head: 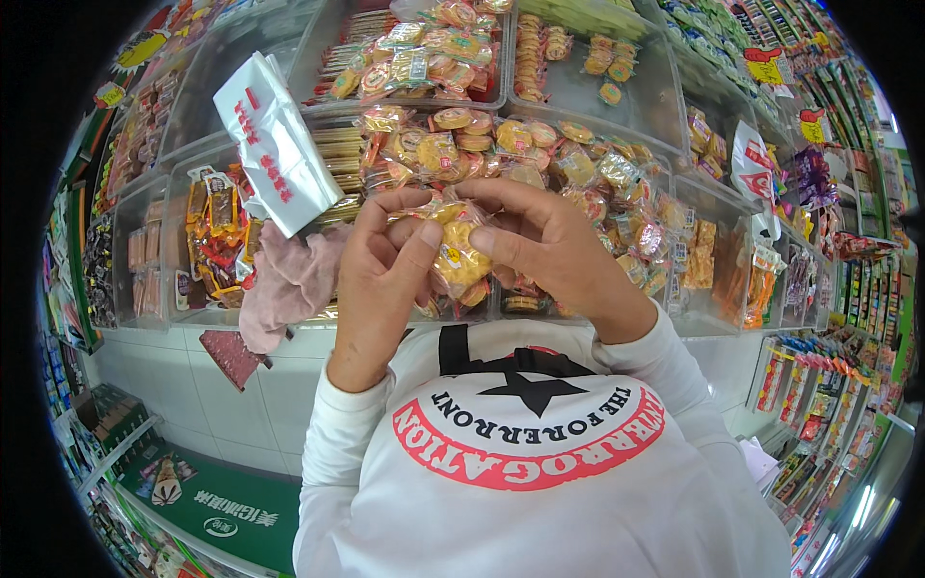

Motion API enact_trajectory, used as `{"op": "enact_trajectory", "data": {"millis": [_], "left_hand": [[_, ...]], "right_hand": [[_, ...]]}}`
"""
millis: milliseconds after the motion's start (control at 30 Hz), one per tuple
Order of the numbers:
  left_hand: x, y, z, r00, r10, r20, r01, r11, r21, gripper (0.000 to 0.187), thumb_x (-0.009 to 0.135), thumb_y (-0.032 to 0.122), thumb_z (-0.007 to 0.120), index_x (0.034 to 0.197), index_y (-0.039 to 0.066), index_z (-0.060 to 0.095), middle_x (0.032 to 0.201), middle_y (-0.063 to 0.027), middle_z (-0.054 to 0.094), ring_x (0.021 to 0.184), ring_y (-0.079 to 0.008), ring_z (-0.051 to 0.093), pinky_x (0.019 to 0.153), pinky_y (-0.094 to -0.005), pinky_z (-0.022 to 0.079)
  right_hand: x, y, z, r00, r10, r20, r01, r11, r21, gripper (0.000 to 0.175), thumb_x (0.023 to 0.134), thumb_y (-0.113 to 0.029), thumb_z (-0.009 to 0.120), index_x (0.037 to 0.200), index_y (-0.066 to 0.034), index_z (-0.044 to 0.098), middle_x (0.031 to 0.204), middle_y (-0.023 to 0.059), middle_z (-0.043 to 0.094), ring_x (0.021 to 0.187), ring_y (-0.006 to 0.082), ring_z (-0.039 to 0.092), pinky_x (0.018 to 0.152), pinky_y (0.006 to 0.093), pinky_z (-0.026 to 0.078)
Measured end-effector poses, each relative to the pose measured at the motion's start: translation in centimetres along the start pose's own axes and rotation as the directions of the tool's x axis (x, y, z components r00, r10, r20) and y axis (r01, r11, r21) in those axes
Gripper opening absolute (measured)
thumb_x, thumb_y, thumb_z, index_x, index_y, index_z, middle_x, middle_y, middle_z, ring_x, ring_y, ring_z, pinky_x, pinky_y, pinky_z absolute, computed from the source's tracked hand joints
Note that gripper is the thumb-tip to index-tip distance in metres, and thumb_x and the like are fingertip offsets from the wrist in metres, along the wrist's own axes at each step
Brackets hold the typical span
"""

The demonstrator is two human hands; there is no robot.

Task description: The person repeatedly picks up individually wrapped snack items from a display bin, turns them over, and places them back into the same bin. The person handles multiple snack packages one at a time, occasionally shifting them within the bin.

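Observation:
Between both hands, in front of my chest, is a clear plastic packet of round yellow biscuits (pixel 462 253). My left hand (pixel 394 249) grips its left side with the thumb on the front. From the other side my right hand (pixel 538 242) pinches it, thumb on the wrapper and fingers curled over the top edge. Just beyond my hands lies a heap of similar wrapped biscuits (pixel 437 152) in a clear plastic bin. A pink cloth (pixel 289 282) hangs over the bin's front edge beside my left wrist.
White plastic bags with red print (pixel 278 144) lie across the bins at the left. Orange-wrapped snacks (pixel 217 231) fill a bin below them. Another bin of packets (pixel 426 54) stands farther back. A green chest freezer (pixel 224 498) is at the lower left, and snack shelves (pixel 809 390) rise at the right.

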State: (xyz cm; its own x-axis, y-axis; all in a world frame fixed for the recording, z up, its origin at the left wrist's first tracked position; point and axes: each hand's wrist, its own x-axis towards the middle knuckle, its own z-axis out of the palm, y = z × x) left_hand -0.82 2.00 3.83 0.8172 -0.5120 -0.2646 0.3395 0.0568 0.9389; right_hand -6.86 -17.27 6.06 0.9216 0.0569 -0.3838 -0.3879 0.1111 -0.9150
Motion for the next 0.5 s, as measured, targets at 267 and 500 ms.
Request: {"op": "enact_trajectory", "data": {"millis": [267,500], "left_hand": [[-0.2,-1.3,0.4,0.974,0.17,0.149,-0.158,0.983,-0.089,0.065,0.096,0.006,0.066,0.152,0.002,0.033,0.119,-0.0091,0.057,0.108,-0.0149,0.06,0.086,-0.0281,0.055],[-0.3,-2.1,1.1,0.96,0.269,0.075,-0.269,0.963,-0.011,0.07,0.093,-0.004,0.063,0.156,0.002,0.032,0.121,-0.0095,0.053,0.115,-0.0163,0.058,0.096,-0.0303,0.053]], "right_hand": [[0.5,2.0,1.3,0.969,-0.083,-0.233,0.153,0.941,0.302,0.048,0.096,-0.013,0.066,0.139,0.0024,0.05,0.119,0.0086,0.061,0.105,0.0126,0.061,0.083,0.0275,0.055],[0.4,3.1,1.6,0.916,-0.278,-0.289,0.321,0.94,0.115,0.045,0.094,-0.014,0.068,0.135,-0.0015,0.053,0.11,0.0062,0.062,0.097,0.0109,0.06,0.077,0.0275,0.053]]}}
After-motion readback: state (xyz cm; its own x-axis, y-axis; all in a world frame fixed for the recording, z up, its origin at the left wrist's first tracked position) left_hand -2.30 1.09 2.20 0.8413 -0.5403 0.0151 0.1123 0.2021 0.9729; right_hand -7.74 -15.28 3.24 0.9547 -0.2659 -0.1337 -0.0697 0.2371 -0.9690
